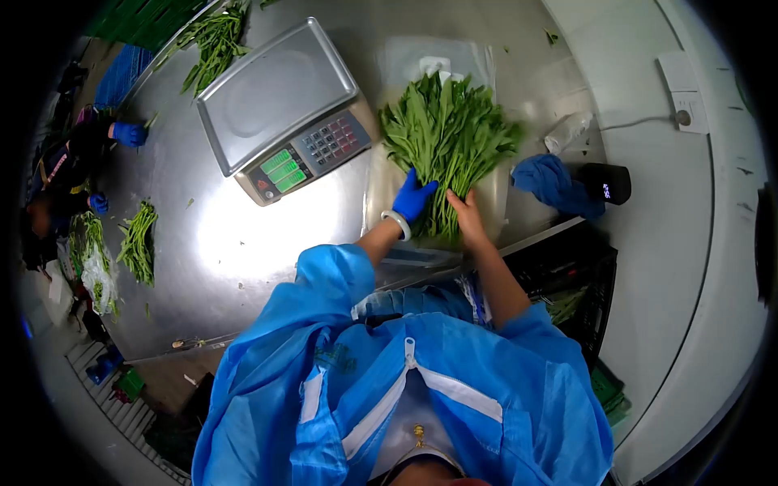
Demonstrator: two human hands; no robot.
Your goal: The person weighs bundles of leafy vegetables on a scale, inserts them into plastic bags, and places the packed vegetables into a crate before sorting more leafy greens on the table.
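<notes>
A large bunch of long-stemmed leafy greens (447, 130) lies on a stack of clear plastic bags (381, 190), leaves pointing away from me. My left hand (414, 199), in a blue glove with a pale bangle at the wrist, grips the stems from the left side. On the right side of the stems, my bare right hand (468, 217) closes against them, thumb up. The fingers of both hands are partly hidden by the stems. To the left of the bunch stands a digital scale (279, 97) with a lit green display.
Smaller piles of greens lie on the metal table (235, 300), at the back (217, 49) and left (139, 243). Another person's blue-gloved hand (130, 134) is at the far left edge. A blue cloth (551, 180), a clock (608, 185) and a black crate (567, 267) are at the right.
</notes>
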